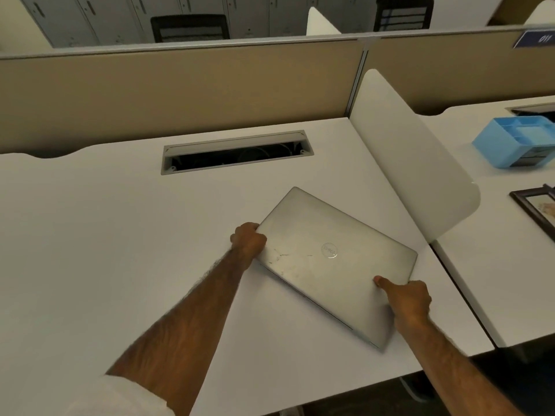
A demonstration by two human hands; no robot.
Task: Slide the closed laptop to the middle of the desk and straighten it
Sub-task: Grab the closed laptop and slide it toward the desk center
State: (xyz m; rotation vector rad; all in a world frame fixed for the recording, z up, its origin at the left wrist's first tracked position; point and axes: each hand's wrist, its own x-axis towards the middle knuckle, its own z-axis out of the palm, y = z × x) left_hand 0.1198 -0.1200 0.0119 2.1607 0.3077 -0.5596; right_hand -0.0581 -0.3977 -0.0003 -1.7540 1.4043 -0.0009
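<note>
Fingers point(387, 282) of both hands clamped on skewed laptop point(336, 265).

Blue organizer point(514, 142), pic frame point(534, 205) nearby

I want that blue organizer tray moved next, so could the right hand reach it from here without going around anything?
Probably not directly. The white divider panel stands between the right hand, now gripping the closed laptop, and the blue organizer tray on the neighbouring desk; it would have to go over or around.
</note>
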